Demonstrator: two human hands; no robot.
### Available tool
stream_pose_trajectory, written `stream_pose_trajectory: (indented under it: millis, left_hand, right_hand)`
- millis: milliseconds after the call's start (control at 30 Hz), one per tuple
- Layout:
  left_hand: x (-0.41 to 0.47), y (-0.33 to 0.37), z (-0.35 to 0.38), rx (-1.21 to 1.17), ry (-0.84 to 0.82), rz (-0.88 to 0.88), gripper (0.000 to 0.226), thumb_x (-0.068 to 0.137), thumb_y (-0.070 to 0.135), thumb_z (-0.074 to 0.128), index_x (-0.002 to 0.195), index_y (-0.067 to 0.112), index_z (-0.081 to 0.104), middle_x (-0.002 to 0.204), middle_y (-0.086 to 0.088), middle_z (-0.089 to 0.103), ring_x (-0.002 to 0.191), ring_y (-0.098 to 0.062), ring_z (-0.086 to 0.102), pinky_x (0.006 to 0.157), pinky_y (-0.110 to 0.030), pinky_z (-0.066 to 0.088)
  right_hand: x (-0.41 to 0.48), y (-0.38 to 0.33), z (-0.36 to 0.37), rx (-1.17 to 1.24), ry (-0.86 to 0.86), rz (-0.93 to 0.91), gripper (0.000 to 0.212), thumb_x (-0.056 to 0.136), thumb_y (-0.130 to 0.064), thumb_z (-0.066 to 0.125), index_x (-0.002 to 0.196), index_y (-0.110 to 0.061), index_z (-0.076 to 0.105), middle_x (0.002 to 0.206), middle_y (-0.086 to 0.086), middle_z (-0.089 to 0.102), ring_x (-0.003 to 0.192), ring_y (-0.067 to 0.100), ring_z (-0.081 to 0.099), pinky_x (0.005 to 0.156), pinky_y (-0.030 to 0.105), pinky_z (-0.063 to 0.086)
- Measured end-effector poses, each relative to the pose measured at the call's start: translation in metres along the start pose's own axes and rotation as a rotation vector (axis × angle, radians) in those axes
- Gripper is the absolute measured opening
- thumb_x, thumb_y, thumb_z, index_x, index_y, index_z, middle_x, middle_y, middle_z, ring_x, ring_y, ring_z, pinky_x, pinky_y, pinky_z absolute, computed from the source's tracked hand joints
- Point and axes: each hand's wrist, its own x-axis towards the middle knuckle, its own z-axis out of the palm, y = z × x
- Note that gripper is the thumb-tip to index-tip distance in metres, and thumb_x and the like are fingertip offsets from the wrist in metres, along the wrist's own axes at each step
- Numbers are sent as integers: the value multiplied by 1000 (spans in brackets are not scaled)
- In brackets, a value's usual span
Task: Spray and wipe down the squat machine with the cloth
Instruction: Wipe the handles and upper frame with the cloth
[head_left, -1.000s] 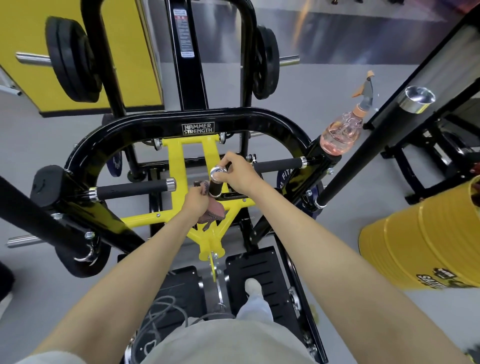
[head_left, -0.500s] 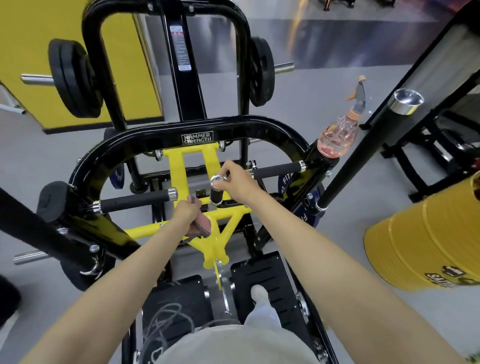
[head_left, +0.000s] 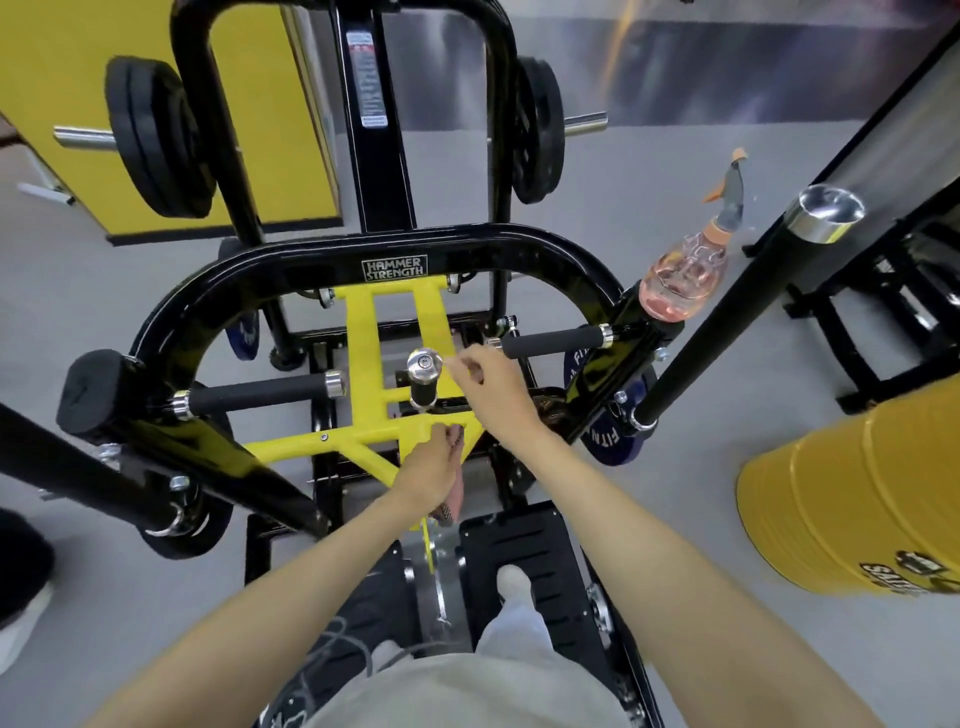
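Glossy black frame (head_left: 291, 275), matt foam grips (head_left: 260, 391).

grey floor (head_left: 597, 218) runs smooth all round. a yellow wall panel (head_left: 62, 78) stands at the far left, a yellow drum (head_left: 852, 499) sits at the right, near a black rack (head_left: 831, 338). a glossy dark strip (head_left: 727, 62) crosses the far end.

Cloth (head_left: 451, 501) mostly hidden under left hand (head_left: 428, 467); only a patterned strip showed along the hand's right side. Right hand (head_left: 493, 387) fingers were blurred beside the knob (head_left: 424, 364); contact unclear. Yellow barrel (head_left: 857, 483) was cut by the right edge, its lettering clipped. Sticker (head_left: 370, 78) on the black post was too small to read.
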Motion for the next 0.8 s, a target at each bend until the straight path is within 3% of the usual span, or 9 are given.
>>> stream_pose_trajectory:
  millis: [100,200,333,400,467,600,667,733,800]
  left_hand:
    - [1,4,2,434,4,70,27,93,7,51,115,7,35,79,-11,60,67,-34,59,51,-42,41]
    - [7,28,4,705,13,138,34,93,4,52,123,9,37,89,-6,58,68,-26,55,49,-34,35]
    - [26,55,6,1058,120,177,42,61,15,86,96,2,66,74,-16,64,55,-22,61,37,-22,33]
    - [39,60,7,1178,101,94,33,81,9,63,112,-2,59,88,-21,65,68,-23,63,45,-24,41]
    - [46,67,2,1285,163,-1,38,87,3,38,123,-5,47,99,-18,63,75,-20,59,45,-23,31]
    - [62,68,5,1511,150,-52,28,87,7,46,113,0,53,94,-10,59,75,-17,52,44,-29,15]
    - [70,63,11,1480,102,-76,22,89,8,43,106,8,56,92,-5,58,85,-21,54,53,-31,28]
    - [79,52,20,1361,104,-109,21,93,10,41,108,14,56,95,-3,59,93,-25,54,80,-36,39]
    - [88,41,32,1158,204,-161,26,98,14,38,121,11,49,104,-4,59,101,-26,54,105,-41,29]
  right_hand:
    - [-18,47,-8,-86,10,154,33,100,-28,42,68,-19,45,68,-3,45,65,13,42,63,31,33]
    - [-24,81,-22,-254,-94,287,27,99,-18,42,85,-5,61,87,6,62,84,23,57,71,37,46]
    - [-12,106,-39,-310,-148,369,29,98,-15,39,99,-1,64,100,13,65,92,30,60,79,40,52]
    - [-2,116,-43,-326,-182,361,28,98,-16,39,107,-5,63,110,12,62,98,30,59,85,41,51]
    - [7,125,-46,-342,-210,342,28,97,-15,41,118,-8,57,122,11,51,107,30,53,89,40,48]
    - [17,140,-50,-398,-218,326,36,97,-12,42,132,-13,48,130,9,41,115,29,47,85,39,46]
    - [19,149,-53,-390,-241,335,38,97,-13,44,134,-15,46,131,7,41,113,28,51,84,39,49]
    - [19,158,-57,-365,-269,356,38,96,-14,45,134,-16,44,132,7,40,111,29,54,87,42,50]
    - [20,167,-64,-352,-275,392,40,96,-13,44,136,-16,42,134,7,39,113,29,53,90,43,48]
